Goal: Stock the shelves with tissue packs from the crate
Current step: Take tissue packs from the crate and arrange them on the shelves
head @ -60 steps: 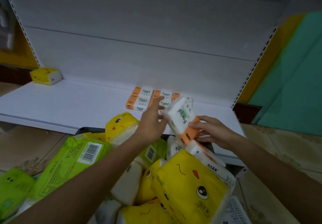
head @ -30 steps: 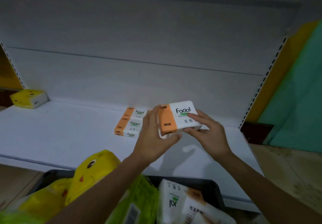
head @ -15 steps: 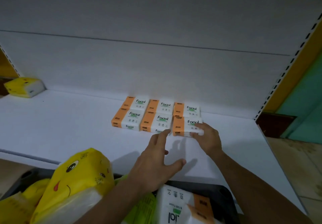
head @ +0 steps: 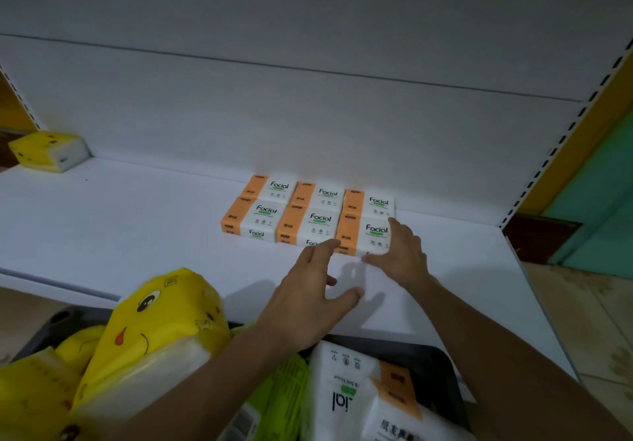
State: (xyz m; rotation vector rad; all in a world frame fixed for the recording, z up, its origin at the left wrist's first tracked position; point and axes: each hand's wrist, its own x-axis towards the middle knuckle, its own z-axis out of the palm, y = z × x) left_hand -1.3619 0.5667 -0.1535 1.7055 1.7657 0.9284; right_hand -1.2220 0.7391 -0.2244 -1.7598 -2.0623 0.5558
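while the crate point(head: 435, 361) is waiting full in front of the orange block point(head: 308, 214), we're starting far left of that block, where a lone yellow pack point(head: 48, 151) is sitting at the back of the white shelf point(head: 137, 221). coming in, front-left of the block, a big yellow smiley pack point(head: 164, 313) is poking up out of the crate, with a green pack point(head: 281, 392) and a white pack point(head: 346, 396) lying beside it, so plenty of stock is waiting to go up. the block itself: six packs are lying flat, two rows of three, touching, labels facing up and the back row tucked near the rear panel point(head: 308, 115), likely so they're reading neatly and leaving the front of the shelf free. just in front of the block, the left hand point(head: 308, 300) is hovering palm down, fingers spread and straight, gripping nothing, its index fingertip reaching the block's front edge; whether it's touching, i can't tell. at the block's front-right corner, the right hand point(head: 404, 255) is lying loose and flat against the front-right pack point(head: 366, 238), fingers running along its right side, thumb along its front, looking like it's squaring the pack into line rather than gripping it. far right of the block, the slotted upright point(head: 561, 139) is closing off the bay.
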